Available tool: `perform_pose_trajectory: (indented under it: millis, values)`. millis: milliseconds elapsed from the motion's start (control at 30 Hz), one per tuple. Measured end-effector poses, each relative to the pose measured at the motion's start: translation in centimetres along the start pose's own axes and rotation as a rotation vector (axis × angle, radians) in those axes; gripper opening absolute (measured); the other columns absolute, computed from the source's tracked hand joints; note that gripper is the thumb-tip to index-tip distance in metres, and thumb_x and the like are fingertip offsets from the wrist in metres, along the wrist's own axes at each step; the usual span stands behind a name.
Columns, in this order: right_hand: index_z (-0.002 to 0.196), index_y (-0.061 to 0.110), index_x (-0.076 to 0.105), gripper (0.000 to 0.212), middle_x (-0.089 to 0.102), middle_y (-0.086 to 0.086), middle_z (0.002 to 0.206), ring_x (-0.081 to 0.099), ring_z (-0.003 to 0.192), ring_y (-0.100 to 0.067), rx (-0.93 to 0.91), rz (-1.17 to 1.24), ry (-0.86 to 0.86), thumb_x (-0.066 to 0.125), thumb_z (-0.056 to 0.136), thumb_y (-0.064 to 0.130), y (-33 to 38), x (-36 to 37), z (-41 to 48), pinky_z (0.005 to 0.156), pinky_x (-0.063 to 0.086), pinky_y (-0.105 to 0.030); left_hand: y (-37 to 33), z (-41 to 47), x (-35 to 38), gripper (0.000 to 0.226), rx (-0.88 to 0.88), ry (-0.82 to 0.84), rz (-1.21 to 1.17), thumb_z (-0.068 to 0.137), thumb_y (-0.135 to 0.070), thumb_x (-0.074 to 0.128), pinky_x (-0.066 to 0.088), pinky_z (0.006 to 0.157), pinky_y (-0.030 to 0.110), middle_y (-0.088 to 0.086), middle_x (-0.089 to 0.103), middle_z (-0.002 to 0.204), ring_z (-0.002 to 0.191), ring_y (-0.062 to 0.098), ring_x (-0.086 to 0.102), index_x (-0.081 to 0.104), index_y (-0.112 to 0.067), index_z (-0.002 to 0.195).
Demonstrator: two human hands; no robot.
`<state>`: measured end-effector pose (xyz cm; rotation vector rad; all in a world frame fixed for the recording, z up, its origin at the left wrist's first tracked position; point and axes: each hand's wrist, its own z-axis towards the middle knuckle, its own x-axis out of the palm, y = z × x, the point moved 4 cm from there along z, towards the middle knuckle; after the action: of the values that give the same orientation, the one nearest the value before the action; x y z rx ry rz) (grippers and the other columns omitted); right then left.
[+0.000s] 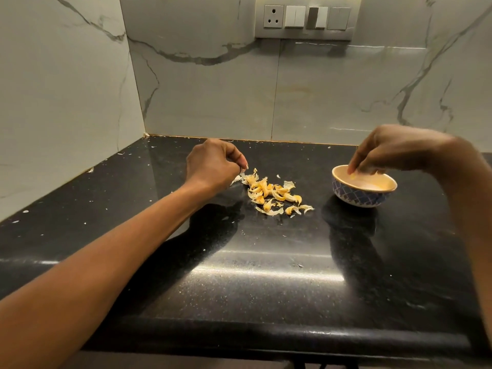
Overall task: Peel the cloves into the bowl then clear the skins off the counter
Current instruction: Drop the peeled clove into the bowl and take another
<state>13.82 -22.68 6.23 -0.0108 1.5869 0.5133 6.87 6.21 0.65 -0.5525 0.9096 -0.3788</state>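
Cloves [271,191] lie in a loose yellow heap, mixed with papery skins [269,211], on the black speckled counter [239,275], about midway between the two hands and well apart from its front edge. The left hand [213,166] hangs at the heap's far left end with its fingers curled and the tips of thumb and forefinger drawn together on what looks like a pale scrap of skin [244,168] (it is small and partly hidden, so the pinch is not certain). To the right of the heap, apart from it, stands a small bowl [354,197], blue-patterned outside and cream within, upright on the counter. The right hand [394,150] reaches over the bowl from the right, wrist bent, fingers pointing down past the rim; its fingertips are closed on one yellow clove [352,177] just inside the bowl's left wall. Little white flecks dot the counter toward the left corner. Behind, a veined marble wall [213,97] carries a socket and switch panel [306,18].
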Motion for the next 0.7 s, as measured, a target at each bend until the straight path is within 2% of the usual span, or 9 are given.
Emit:
perform_pose_trajectory:
  millis: [67, 200, 333, 433, 500, 567, 700]
  values:
    - [0.086, 0.020, 0.080, 0.026, 0.074, -0.006, 0.087, 0.064, 0.079, -0.020, 0.037, -0.046, 0.063, 0.067, 0.086, -0.002, 0.0, 1.1, 0.5, 0.075, 0.054, -0.032, 0.1, 0.0, 0.1, 0.015, 0.003, 0.003, 0.000, 0.082, -0.013, 0.073, 0.044, 0.077, 0.024, -0.014, 0.073, 0.081, 0.083, 0.002, 0.062, 0.076, -0.026, 0.075]
    - [0.099, 0.026, 0.078, 0.026, 0.071, 0.000, 0.098, 0.064, 0.095, -0.022, 0.013, -0.046, 0.063, 0.069, 0.088, 0.004, 0.3, 2.4, 1.1, 0.082, 0.058, -0.039, 0.1, 0.1, 0.3, 0.017, 0.014, 0.011, -0.006, 0.082, -0.012, 0.072, 0.042, 0.075, 0.023, -0.015, 0.072, 0.080, 0.081, 0.000, 0.060, 0.075, -0.026, 0.074]
    - [0.104, 0.029, 0.077, 0.026, 0.069, 0.005, 0.101, 0.062, 0.099, -0.021, -0.087, -0.043, 0.025, 0.068, 0.090, 0.009, 1.3, 3.1, 1.4, 0.079, 0.046, -0.032, 0.1, 0.1, 0.5, 0.020, 0.028, 0.026, -0.016, 0.083, -0.012, 0.073, 0.041, 0.069, 0.019, -0.017, 0.071, 0.079, 0.079, -0.003, 0.059, 0.072, -0.029, 0.071]
    - [0.109, 0.026, 0.076, 0.024, 0.069, 0.004, 0.109, 0.062, 0.101, -0.021, -0.138, -0.001, 0.023, 0.067, 0.093, 0.011, 2.2, 3.7, 1.6, 0.074, 0.049, -0.030, -0.1, 0.0, 0.8, 0.025, 0.062, 0.049, -0.028, 0.084, -0.015, 0.074, 0.045, 0.078, 0.023, -0.016, 0.070, 0.082, 0.085, 0.001, 0.062, 0.067, -0.032, 0.068]
    - [0.113, 0.023, 0.076, 0.025, 0.068, 0.004, 0.108, 0.062, 0.098, -0.019, -0.162, 0.010, 0.001, 0.065, 0.094, 0.012, 2.8, 4.0, 1.6, 0.065, 0.048, -0.025, -0.3, -0.1, 1.1, 0.027, 0.076, 0.054, -0.017, 0.086, -0.018, 0.074, 0.041, 0.078, 0.024, -0.017, 0.067, 0.082, 0.090, 0.003, 0.060, 0.064, -0.035, 0.067]
    - [0.113, 0.023, 0.076, 0.025, 0.069, 0.003, 0.108, 0.062, 0.096, -0.017, -0.184, 0.018, -0.028, 0.064, 0.094, 0.012, 3.3, 4.3, 1.8, 0.064, 0.048, -0.024, -0.5, -0.2, 1.3, 0.028, 0.088, 0.057, -0.004, 0.088, -0.021, 0.074, 0.039, 0.078, 0.024, -0.018, 0.065, 0.084, 0.092, 0.005, 0.059, 0.061, -0.036, 0.068]
    - [0.116, 0.021, 0.075, 0.025, 0.068, 0.001, 0.114, 0.060, 0.098, -0.017, -0.202, 0.061, -0.025, 0.064, 0.095, 0.012, 3.8, 4.8, 2.0, 0.065, 0.048, -0.022, -0.6, -0.4, 1.6, 0.033, 0.104, 0.074, 0.005, 0.088, -0.018, 0.073, 0.052, 0.082, 0.032, -0.020, 0.064, 0.078, 0.079, 0.010, 0.065, 0.058, -0.035, 0.065]
